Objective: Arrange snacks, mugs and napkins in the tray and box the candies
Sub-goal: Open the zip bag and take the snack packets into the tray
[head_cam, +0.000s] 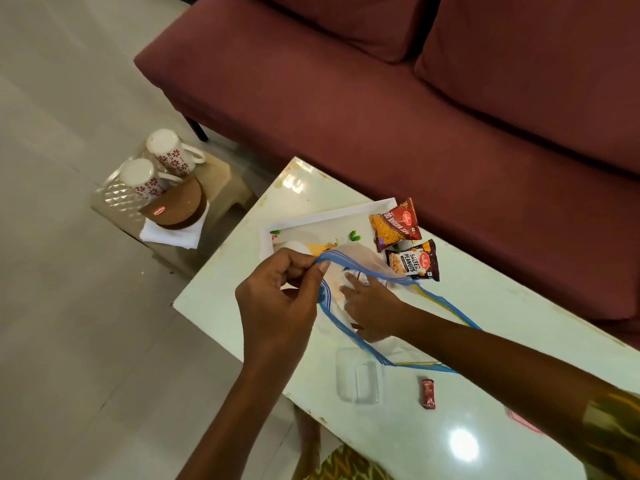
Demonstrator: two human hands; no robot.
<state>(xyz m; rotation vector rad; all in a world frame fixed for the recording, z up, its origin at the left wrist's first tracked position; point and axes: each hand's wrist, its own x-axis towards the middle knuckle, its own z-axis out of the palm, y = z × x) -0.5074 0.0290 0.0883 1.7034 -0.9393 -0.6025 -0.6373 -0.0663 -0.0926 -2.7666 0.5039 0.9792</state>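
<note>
My left hand [282,297] pinches the blue-edged rim of a clear zip bag [349,336] and holds it open above the table. My right hand [372,308] reaches inside the bag, fingers spread, touching a small white packet [353,273] there. A white tray [329,221] with a fruit print lies just behind the bag. Two snack packets, an orange-red one [394,225] and a dark peanuts one [414,261], lie at the tray's right end. A clear plastic box [358,377] and a red candy [428,393] sit nearer me.
A small side stool [221,181] to the left carries two upturned white mugs [162,168] with red flowers, a brown round container [178,209] and white napkins [173,233]. A maroon sofa [415,98] runs behind the white table [485,341]. A pink item [523,420] lies at right.
</note>
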